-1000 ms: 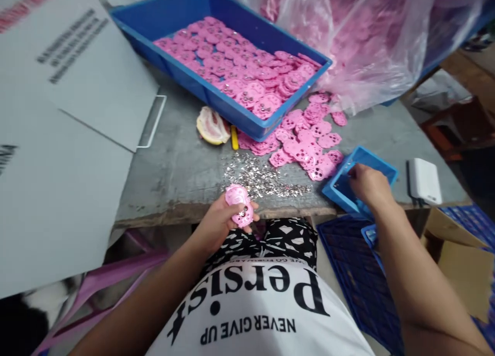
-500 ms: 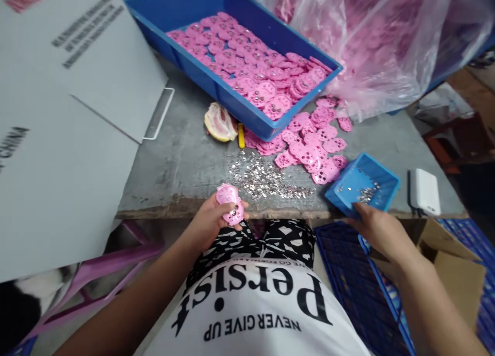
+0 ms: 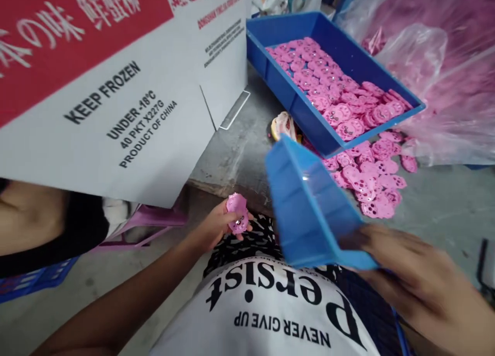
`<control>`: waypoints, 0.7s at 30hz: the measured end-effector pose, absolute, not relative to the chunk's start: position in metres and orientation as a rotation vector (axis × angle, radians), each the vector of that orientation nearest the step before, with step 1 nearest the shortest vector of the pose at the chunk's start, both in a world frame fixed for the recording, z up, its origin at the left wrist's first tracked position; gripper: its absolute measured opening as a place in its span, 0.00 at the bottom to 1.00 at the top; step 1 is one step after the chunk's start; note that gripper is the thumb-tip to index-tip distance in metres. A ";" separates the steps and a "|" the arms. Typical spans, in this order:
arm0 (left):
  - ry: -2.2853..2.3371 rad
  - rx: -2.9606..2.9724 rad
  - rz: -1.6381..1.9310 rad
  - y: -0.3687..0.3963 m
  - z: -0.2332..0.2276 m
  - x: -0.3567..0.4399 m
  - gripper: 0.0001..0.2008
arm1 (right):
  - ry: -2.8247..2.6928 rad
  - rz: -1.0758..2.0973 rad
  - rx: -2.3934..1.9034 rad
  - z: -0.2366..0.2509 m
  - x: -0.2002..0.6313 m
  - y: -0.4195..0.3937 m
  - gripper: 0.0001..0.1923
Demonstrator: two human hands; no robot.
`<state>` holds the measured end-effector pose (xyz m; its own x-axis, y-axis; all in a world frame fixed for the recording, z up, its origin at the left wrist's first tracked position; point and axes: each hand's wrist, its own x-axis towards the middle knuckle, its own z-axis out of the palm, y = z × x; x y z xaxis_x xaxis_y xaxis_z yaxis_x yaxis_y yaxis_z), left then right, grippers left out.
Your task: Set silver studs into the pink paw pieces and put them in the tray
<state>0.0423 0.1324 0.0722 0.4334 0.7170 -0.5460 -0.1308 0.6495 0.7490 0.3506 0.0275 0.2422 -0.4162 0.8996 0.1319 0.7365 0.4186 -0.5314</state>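
My left hand (image 3: pixel 214 226) holds a small stack of pink plastic pieces (image 3: pixel 237 213) in front of the table's near edge. My right hand (image 3: pixel 415 284) grips a small blue tray (image 3: pixel 309 211) by its near end, lifted off the table and tipped so its underside faces me. Its inside is hidden. Loose pink pieces (image 3: pixel 371 178) lie on the grey table (image 3: pixel 235 155) behind the lifted tray.
A large blue bin (image 3: pixel 336 33) full of pink pieces stands at the back. A clear bag of pink parts (image 3: pixel 448 72) is at the right. A white and red carton (image 3: pixel 116 87) fills the left. Another person's arm (image 3: pixel 34 216) shows at far left.
My right hand has picked the small blue tray up from the table's right edge and swung it left and up, tilted. The view has turned left. My left hand still holds the pink pieces.
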 end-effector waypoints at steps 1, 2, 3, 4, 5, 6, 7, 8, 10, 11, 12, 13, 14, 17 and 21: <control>1.001 0.679 0.586 0.128 0.068 0.035 0.22 | -2.217 0.661 -1.272 0.238 0.326 0.052 0.09; 1.015 0.668 0.592 0.123 0.065 0.028 0.21 | -2.147 0.799 -1.220 0.229 0.306 0.074 0.09; 1.030 0.657 0.601 0.119 0.063 0.021 0.21 | -2.031 0.946 -1.182 0.216 0.289 0.093 0.11; 1.045 0.646 0.611 0.115 0.061 0.015 0.22 | -1.864 1.088 -1.172 0.201 0.276 0.108 0.13; 1.061 0.636 0.623 0.112 0.061 0.009 0.24 | -1.671 1.192 -1.157 0.185 0.266 0.119 0.16; 1.078 0.623 0.639 0.110 0.061 0.003 0.26 | -1.488 1.273 -1.130 0.168 0.258 0.128 0.17; 1.092 0.609 0.655 0.109 0.062 -0.001 0.27 | -1.309 1.323 -1.094 0.152 0.252 0.134 0.18; 1.102 0.599 0.669 0.109 0.063 -0.005 0.28 | -1.142 1.351 -1.053 0.139 0.246 0.138 0.18; 1.119 0.587 0.689 0.111 0.065 -0.009 0.29 | -0.861 1.373 -0.973 0.117 0.239 0.143 0.19; 1.121 0.584 0.692 0.113 0.066 -0.010 0.29 | -0.748 1.371 -0.935 0.110 0.236 0.144 0.20; 1.117 0.586 0.693 0.115 0.066 -0.010 0.28 | -0.652 1.365 -0.899 0.103 0.234 0.145 0.21; 1.109 0.589 0.690 0.118 0.066 -0.009 0.28 | -0.571 1.358 -0.867 0.097 0.233 0.146 0.21; 1.100 0.594 0.685 0.120 0.066 -0.008 0.29 | -0.500 1.352 -0.841 0.091 0.233 0.146 0.21; 1.081 0.611 0.674 0.127 0.066 -0.003 0.28 | -0.294 1.373 -0.796 0.074 0.235 0.148 0.16; 1.061 0.632 0.668 0.129 0.069 0.002 0.27 | -0.095 1.402 -0.746 0.076 0.240 0.156 0.11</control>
<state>0.0017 0.1293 0.0689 0.3351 0.7528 -0.5666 -0.1851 0.6422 0.7438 0.2404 0.1563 0.0761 0.2039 0.9098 -0.3614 -0.8524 -0.0166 -0.5226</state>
